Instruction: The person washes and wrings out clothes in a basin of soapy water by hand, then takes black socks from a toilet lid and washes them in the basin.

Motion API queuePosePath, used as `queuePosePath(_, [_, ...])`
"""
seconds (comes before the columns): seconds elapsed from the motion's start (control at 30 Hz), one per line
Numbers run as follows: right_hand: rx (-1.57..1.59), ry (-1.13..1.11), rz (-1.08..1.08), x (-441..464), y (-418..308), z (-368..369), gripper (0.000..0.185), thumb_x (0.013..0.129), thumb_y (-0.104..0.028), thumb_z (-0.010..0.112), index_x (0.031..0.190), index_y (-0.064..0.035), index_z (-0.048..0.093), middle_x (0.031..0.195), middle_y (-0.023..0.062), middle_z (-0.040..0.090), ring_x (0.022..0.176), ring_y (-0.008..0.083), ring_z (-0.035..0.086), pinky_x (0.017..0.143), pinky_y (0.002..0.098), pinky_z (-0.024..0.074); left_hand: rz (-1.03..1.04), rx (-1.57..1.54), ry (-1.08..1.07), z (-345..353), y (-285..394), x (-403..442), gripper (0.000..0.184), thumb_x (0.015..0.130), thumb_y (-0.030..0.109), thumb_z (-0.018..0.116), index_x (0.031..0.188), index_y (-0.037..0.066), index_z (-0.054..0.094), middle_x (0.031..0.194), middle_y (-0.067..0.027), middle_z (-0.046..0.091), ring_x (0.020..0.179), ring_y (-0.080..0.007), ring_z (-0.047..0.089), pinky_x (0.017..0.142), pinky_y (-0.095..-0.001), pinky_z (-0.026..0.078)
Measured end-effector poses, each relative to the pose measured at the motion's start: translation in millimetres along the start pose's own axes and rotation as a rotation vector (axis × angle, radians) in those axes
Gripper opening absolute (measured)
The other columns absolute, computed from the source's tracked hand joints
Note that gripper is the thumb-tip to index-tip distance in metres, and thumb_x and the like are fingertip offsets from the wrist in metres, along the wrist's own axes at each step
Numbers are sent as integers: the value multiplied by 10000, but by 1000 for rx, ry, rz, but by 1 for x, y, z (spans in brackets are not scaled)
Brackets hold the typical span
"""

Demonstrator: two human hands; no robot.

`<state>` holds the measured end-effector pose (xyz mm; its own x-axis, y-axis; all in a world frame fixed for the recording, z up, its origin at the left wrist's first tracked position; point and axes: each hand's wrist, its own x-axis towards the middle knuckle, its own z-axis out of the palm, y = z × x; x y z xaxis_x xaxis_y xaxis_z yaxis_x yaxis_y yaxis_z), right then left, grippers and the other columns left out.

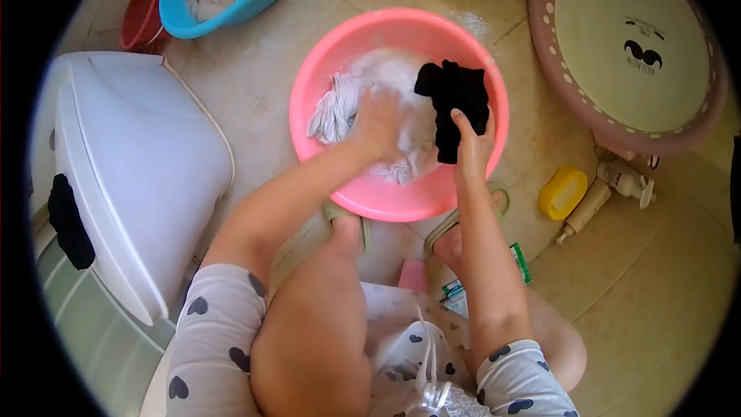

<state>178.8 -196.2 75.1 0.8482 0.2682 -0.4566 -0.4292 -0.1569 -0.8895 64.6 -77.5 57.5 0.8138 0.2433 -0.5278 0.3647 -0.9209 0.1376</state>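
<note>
A pink basin (390,205) stands on the floor between my feet, with sudsy water and a white cloth (336,112) in it. My right hand (476,139) grips a black cloth garment (461,96) at its lower right edge, thumb on top, over the right side of the basin. The garment's exact kind does not show. My left hand (380,120) is over the suds in the middle of the basin, beside the white cloth. Motion blurs its fingers, and I cannot tell whether it holds anything.
A blue basin (174,8) with beige cloth and a red bucket (141,15) stand at the upper left. On the left is a white fixture (143,154) with a black cloth (71,224) on its edge. To the right are a large pink-rimmed basin (571,108), yellow soap dish (563,193) and bottles (590,205).
</note>
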Motion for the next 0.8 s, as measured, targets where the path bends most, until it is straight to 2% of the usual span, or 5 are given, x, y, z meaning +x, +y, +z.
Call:
queuePosePath(0.2, [-178, -191, -118, -4, -37, 28, 642, 671, -120, 749, 1240, 14, 483, 1123, 126, 580, 1036, 205, 549, 912, 304, 416, 413, 107, -129, 52, 18, -9, 601, 791, 546, 546, 1347, 363, 407, 1433, -116, 339, 1302, -312, 326, 1071, -582, 144])
queuePosePath(0.47, [-822, -125, -489, 22, 24, 34, 824, 628, -185, 762, 1361, -119, 389, 1276, 220, 440, 1173, 388, 429, 1001, 458, 340, 216, -25, -638, -12, -5, -41, 473, 867, 482, 457, 986, 86, 686, 1020, -177, 640, 1098, -327, 526, 1045, -490, 260])
queuePosePath(0.57, [-883, -18, -446, 22, 46, 32, 852, 685, -287, 723, 1419, -183, 303, 1362, 225, 343, 1242, 428, 320, 1043, 522, 241, -68, -573, -459, -15, -18, -19, 345, 852, 317, 494, 937, 19, 645, 925, -223, 629, 1058, -355, 538, 948, -449, 384])
queuePosePath(0.67, [-1099, 15, -455, 4, 71, 43, 771, 738, -317, 680, 1415, -238, 320, 1432, 184, 287, 1276, 450, 267, 1033, 609, 182, -102, -1007, 307, -1, -25, 10, 475, 726, 103, 606, 1187, 74, 494, 1140, -263, 524, 1142, -369, 486, 928, -404, 409])
queuePosePath(0.8, [-1401, -397, -674, 4, 93, 20, 692, 734, -126, 652, 1365, -235, 390, 1432, 155, 295, 1297, 415, 251, 1023, 638, 156, -85, -735, 386, 18, -24, 36, 718, 707, 163, 675, 1345, 37, 372, 1278, -270, 404, 1220, -400, 386, 1051, -391, 300])
